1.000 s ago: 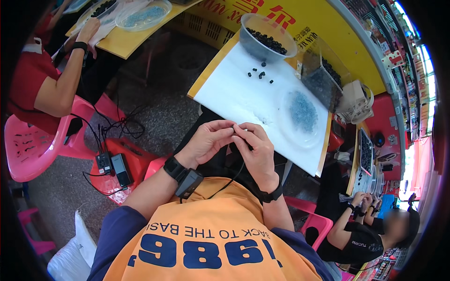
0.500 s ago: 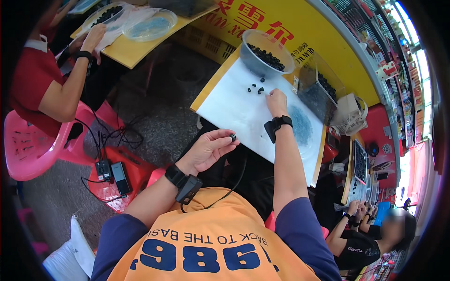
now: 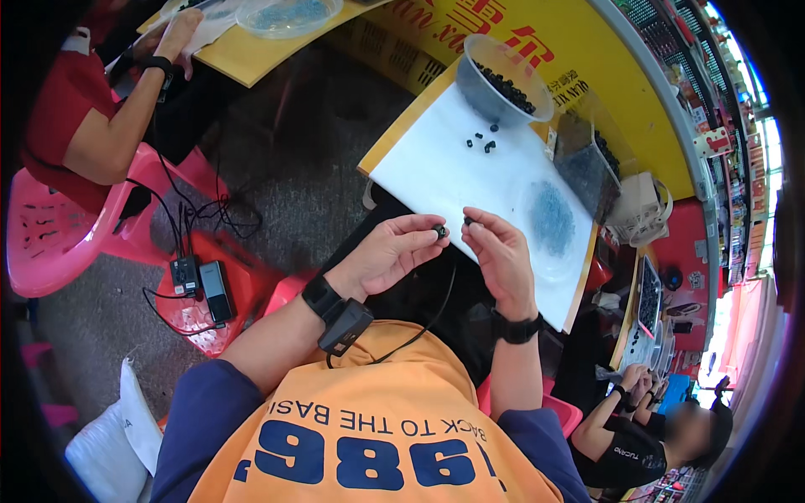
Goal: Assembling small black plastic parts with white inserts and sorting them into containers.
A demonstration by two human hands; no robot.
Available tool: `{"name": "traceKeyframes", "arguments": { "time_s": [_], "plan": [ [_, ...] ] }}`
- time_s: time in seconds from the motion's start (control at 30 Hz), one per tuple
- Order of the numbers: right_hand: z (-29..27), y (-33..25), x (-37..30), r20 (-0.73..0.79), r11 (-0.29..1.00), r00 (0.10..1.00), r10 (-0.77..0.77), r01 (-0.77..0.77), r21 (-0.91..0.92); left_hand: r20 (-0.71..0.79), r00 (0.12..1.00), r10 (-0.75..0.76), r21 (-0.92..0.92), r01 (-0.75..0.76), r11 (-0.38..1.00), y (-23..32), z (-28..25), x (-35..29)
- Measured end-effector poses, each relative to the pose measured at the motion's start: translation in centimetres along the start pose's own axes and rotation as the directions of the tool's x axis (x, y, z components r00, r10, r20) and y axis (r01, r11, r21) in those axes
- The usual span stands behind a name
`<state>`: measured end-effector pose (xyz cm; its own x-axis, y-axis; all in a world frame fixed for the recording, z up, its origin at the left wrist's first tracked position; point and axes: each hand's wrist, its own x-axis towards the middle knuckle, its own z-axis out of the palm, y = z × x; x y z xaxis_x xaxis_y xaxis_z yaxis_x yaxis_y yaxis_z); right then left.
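A small black piece (image 3: pixel 439 231) is pinched between thumb and fingertips of the left hand (image 3: pixel 394 253), just off the near edge of the white tabletop (image 3: pixel 428 159). Beside it, apart from it, the right hand (image 3: pixel 506 260) narrowly pinches a tiny dark piece (image 3: pixel 469 222), mostly hidden by the fingers. On the tabletop, loose black pieces (image 3: pixel 490 147) lie toward its far end, near a clear bowl (image 3: pixel 486 94) of similar pieces; pale blue granules (image 3: pixel 553 220) spread on its right side. A red stool (image 3: pixel 239 281) stands left of the tabletop; beyond that, a person in red (image 3: pixel 80 117) sits working. Right of the tabletop, another person wears black (image 3: pixel 625 448).
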<state>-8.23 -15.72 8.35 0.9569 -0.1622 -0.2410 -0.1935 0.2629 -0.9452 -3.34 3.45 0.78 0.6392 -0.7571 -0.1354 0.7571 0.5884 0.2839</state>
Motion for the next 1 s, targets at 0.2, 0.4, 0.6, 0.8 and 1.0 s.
{"name": "traceKeyframes", "arguments": {
  "time_s": [0.2, 0.4, 0.6, 0.8, 1.0],
  "plan": [
    [1.4, 1.0, -2.9, -0.076, 0.998, 0.996, -0.055, 0.057, 0.021, -0.023, 1.0, 0.013, 0.066, -0.011, 0.998, 0.2, -0.1, -0.3],
    [1.1, 2.1, -3.0, -0.035, 0.997, 0.997, -0.063, 0.065, 0.048, 0.006, 1.0, 0.019, 0.084, -0.02, 0.996, 0.0, -0.3, 0.0],
    [1.2, 2.3, -2.9, -0.016, 0.988, 0.998, -0.058, 0.06, 0.142, -0.014, 1.0, 0.009, 0.084, -0.008, 0.996, 0.0, -0.1, 0.0],
    [1.0, 2.4, -2.7, 0.019, 0.953, 1.0, -0.022, 0.015, 0.302, -0.046, 0.999, 0.009, 0.084, -0.005, 0.996, 0.1, -0.1, -0.1],
    [0.3, 2.9, -2.6, -0.037, 0.946, 0.999, 0.011, 0.002, 0.324, -0.064, 0.998, -0.001, 0.078, 0.006, 0.997, -0.1, -0.4, -0.1]
  ]
}}
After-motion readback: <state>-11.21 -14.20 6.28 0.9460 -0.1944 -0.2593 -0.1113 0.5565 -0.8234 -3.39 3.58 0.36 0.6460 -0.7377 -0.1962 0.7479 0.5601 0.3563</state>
